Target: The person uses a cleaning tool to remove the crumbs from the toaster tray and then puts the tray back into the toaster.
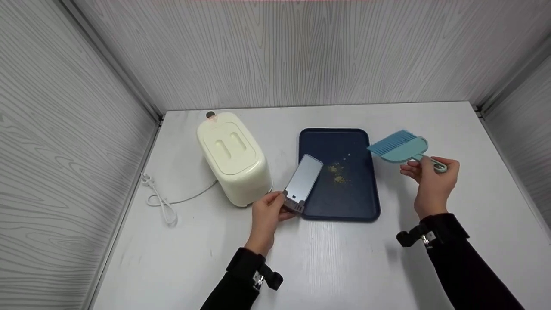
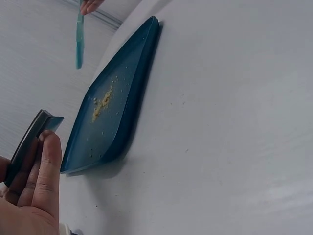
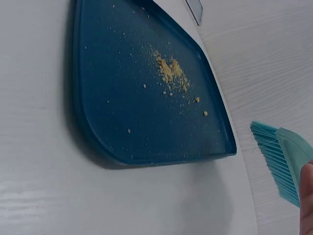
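In the head view my left hand [image 1: 264, 219] pinches the dark grey slotted end of a toaster crumb tray [image 1: 304, 177], a flat silvery plate. It slants over the left part of a dark blue rectangular tray [image 1: 363, 200]. Yellowish crumbs [image 3: 171, 73] lie scattered on the blue tray, thickest in one small heap. To the right of it, my right hand [image 1: 435, 185] grips the handle of a small teal brush [image 1: 404, 148]. The brush is raised, its bristles pointing left beside the tray's right rim. Only a fingertip part of the right hand shows in the right wrist view.
A cream toaster [image 1: 236, 159] with a lid stands left of the blue tray, close to my left hand. Its white cord [image 1: 165, 206] lies bundled farther left on the white table [image 1: 344, 267]. Grey wood-grain panels [image 1: 275, 51] rise behind and at both sides.
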The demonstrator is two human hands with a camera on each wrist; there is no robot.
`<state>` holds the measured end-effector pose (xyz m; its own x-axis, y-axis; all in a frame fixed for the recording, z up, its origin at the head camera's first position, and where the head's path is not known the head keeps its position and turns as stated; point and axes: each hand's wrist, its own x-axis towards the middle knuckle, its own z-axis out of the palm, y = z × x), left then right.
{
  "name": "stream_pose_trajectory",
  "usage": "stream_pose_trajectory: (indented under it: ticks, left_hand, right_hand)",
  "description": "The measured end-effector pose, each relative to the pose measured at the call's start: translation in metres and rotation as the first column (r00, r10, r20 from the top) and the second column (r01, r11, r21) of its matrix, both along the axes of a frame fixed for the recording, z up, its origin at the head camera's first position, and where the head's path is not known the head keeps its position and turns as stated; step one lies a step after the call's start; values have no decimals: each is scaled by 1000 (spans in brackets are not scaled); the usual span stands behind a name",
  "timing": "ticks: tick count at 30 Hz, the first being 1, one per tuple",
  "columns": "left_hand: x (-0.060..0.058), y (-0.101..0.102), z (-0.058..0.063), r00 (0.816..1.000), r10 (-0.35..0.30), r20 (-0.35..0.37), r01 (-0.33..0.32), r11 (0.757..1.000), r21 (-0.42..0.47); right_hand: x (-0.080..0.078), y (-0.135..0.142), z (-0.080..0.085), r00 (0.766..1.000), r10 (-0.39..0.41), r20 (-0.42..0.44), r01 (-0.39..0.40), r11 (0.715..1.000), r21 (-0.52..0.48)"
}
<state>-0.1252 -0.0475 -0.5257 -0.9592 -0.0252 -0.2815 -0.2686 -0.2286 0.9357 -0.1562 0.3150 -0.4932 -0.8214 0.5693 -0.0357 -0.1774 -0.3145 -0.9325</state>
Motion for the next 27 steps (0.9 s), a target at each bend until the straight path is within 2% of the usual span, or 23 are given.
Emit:
stream_pose_trajectory:
  ticks: [10,21,25,27]
  left_hand:
    - [1,-1,-1,1000,3,-6,-3,1000,9]
    - [0,-1,-3,1000,25,-5,-25,999,20]
    - [0,-1,-3,1000,27,-16,-26,999,19]
    - [0,-2,-3,1000,23,-21,-23,1000,14]
  right_hand:
    - [4,17,-12,996,-5,89,10,998,-57]
    - [10,25,-23,975,0,220,11,999,-46]
    - [8,30,-30,949,-8,316,2,1000,17]
    - [7,33,-33,916,-24,401,-28,992,122]
